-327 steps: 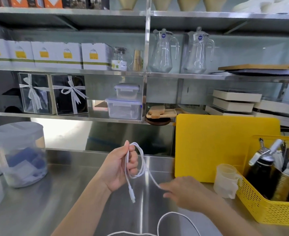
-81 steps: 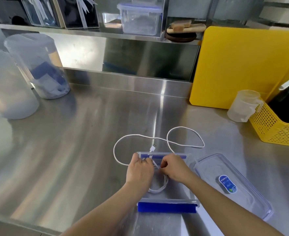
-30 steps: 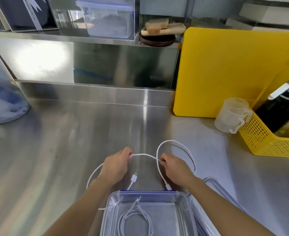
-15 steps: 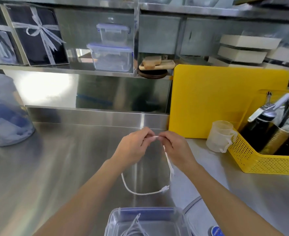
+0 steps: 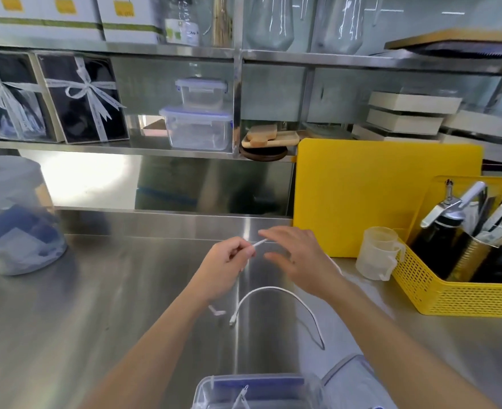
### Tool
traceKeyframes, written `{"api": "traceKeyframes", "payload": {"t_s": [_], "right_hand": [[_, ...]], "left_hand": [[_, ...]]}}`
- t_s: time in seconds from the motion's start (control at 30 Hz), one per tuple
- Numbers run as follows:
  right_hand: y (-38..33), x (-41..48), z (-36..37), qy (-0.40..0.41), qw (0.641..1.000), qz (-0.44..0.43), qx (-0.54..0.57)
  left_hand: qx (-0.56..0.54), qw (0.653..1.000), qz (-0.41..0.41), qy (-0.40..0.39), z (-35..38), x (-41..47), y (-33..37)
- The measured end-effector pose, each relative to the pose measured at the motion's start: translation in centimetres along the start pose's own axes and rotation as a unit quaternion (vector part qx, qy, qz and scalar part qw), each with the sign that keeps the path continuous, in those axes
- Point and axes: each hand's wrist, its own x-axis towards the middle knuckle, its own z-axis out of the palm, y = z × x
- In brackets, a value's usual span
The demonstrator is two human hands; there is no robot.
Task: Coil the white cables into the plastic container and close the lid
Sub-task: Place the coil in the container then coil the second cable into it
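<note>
My left hand pinches a white cable above the steel counter, with a short end sticking out past the fingertips. The cable hangs down below the hand and arcs to the right under my right forearm; a plug dangles at its low end. My right hand hovers just right of the left with fingers spread and nothing gripped. At the bottom edge the clear plastic container stands open with another white cable inside. Its clear lid lies on the counter to the right.
A yellow cutting board leans against the back. A small measuring cup and a yellow basket of utensils stand on the right. A lidded clear jar sits at the left. Shelves hold boxes and containers.
My right hand has let go of the cable and opened. The left hand keeps its pinch. The view has tilted up slightly, so less of the container shows.
</note>
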Motion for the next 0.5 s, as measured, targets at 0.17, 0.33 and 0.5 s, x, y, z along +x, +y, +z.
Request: {"api": "traceKeyframes", "payload": {"t_s": [0.17,0.33,0.5], "right_hand": [[-0.4,1.2,-1.1,0.111,0.992,0.052,0.038],[2.8,1.0,-3.9,0.199,0.952,0.227,0.043],[4.9,-0.7,-4.2,0.201,0.931,0.274,0.132]], "left_hand": [[-0.065,0.996,-0.052,-0.008,-0.3,-0.2,0.9],[-0.102,0.981,-0.159,-0.050,-2.5,-1.5,-0.5],[-0.246,0.953,-0.177,-0.020,-3.7,-2.4,-0.8]]}}
